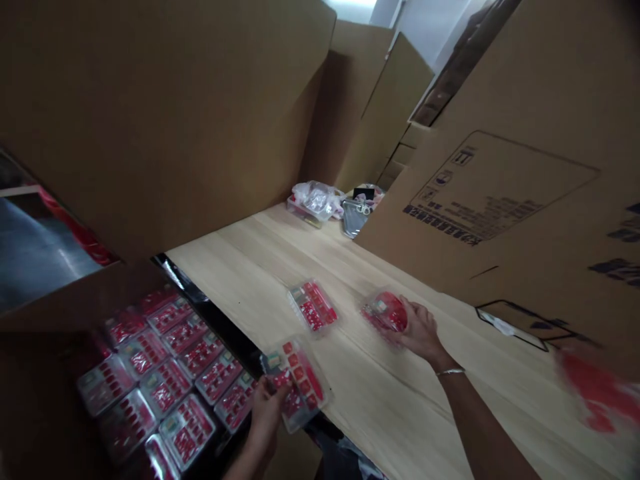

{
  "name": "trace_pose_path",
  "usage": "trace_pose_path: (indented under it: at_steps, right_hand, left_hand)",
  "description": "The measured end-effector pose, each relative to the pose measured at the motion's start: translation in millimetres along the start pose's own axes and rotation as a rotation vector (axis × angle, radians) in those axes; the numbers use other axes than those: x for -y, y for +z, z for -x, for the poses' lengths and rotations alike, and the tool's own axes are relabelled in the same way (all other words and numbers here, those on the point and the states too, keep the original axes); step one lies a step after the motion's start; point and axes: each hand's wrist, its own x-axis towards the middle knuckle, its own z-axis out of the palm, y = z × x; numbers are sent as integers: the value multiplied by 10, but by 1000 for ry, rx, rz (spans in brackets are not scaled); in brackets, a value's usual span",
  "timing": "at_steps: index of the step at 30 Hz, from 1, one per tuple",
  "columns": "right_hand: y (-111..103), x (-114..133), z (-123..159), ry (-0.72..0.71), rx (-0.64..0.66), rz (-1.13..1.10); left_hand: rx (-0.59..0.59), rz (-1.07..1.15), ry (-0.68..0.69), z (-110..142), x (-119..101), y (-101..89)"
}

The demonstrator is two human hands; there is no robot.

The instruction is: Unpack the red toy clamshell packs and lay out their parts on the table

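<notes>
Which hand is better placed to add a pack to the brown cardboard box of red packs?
Left, probably: the left hand holds a clear red pack beside the box; the right hand is farther.

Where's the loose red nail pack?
The red nail pack lies on the pale wooden table in the head view, between the left hand and right hand.

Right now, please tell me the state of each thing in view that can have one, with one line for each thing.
left hand: closed on a blister pack of red press-on nails, tilted
right hand: closed on a second red pack, which is blurred
third pack: lying on the wooden table
cardboard carton: open
packed rows: lying inside the carton, overlapping
</notes>
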Motion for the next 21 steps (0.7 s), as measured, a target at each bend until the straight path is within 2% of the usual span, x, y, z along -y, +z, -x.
trace_pose_path:
  at_steps: [3,6,9,11,13,15,18,19,21]
  right_hand:
    - [-55,196,182,20,-97,-2]
    - [-82,657,583,-41,-128,-134]
    - [37,1289,1132,-182,-19,-315]
    - [165,1650,1445,-157,55,-334]
    - [275,1872,1645,-110,99,-279]
    - [351,1952,1733,-98,111,-195]
    - [425,1912,1771,-153,123,-122]
    - [440,1880,1788,-186,141,-123]
    - [451,1804,1851,-263,189,-176]
  left_hand:
    - [-1,19,-6,46,97,41]
    - [-8,87,12,56,116,88]
    - [-20,120,19,88,125,122]
    - [-21,131,0,131,117,112]
    - [-7,150,-33,189,89,71]
    - [135,218,-113,257,62,21]
    - [392,380,-196,363,91,-5]
    - [403,414,-182,398,121,1]
    - [294,431,-132,461,188,4]
